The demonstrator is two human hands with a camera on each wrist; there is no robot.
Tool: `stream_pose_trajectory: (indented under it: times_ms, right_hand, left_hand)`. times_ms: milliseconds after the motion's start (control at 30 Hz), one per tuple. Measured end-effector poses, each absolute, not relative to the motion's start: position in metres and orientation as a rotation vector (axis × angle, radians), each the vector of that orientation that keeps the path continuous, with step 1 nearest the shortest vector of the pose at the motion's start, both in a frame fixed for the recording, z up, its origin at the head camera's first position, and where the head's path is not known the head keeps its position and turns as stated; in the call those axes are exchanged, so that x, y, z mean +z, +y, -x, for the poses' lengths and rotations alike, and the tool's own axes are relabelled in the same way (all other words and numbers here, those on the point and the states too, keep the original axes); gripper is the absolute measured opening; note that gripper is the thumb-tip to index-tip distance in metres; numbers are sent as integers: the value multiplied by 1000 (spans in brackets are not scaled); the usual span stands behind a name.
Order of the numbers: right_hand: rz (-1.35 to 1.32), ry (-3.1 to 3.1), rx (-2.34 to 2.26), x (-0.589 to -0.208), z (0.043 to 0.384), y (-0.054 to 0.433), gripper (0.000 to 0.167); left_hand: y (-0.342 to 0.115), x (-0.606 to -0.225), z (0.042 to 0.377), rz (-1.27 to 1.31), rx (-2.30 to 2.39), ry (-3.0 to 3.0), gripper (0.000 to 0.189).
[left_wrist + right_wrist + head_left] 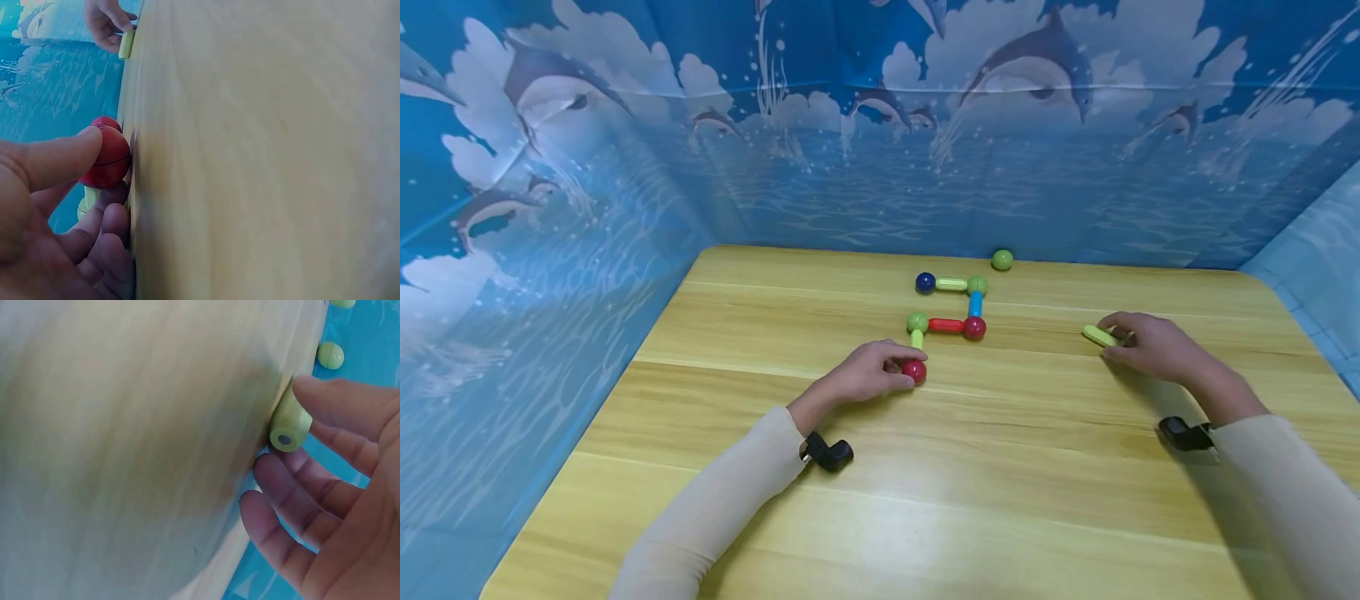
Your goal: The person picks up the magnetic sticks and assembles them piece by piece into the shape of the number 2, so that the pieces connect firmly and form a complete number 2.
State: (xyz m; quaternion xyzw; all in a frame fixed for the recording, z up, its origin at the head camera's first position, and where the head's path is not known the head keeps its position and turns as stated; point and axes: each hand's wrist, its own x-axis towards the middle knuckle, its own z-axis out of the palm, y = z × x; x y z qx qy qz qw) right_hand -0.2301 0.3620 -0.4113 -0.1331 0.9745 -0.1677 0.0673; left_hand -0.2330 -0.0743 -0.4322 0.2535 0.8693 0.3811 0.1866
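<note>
My left hand (874, 371) pinches a red ball (914, 372) between thumb and fingers at the near end of a chain of magnetic balls and rods. From that ball a yellow-green rod (917, 339) runs to a green ball (917, 322). A red rod (946, 325), a second red ball (974, 328), a blue rod (975, 304), another green ball (977, 286), a pale yellow-green rod (951, 284) and a dark blue ball (926, 283) follow. Off to the right, my right hand (1153, 346) pinches a loose yellow-green magnetic rod (292, 422), its end showing a grey metal dot.
A loose green ball (1002, 260) lies near the table's back edge, behind the chain. The wooden table (970, 467) is bordered by a blue dolphin-printed curtain (865, 192) at the back and sides. A black camera (829, 452) is strapped to each wrist.
</note>
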Motion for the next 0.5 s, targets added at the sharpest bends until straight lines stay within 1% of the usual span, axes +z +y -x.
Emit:
stream_pose_trajectory:
  times_ms: [67, 300, 500]
  right_hand:
    - [409, 2945, -501, -412, 231, 361, 43]
    - [397, 2947, -541, -413, 235, 359, 25]
    - [395, 2937, -521, -414, 235, 360, 22]
  left_hand:
    - [-74, -433, 233, -720, 1077, 2447, 42]
    - [-72, -434, 234, -745, 1102, 2455, 40]
    - [-71, -434, 232, -731, 1114, 2450, 37]
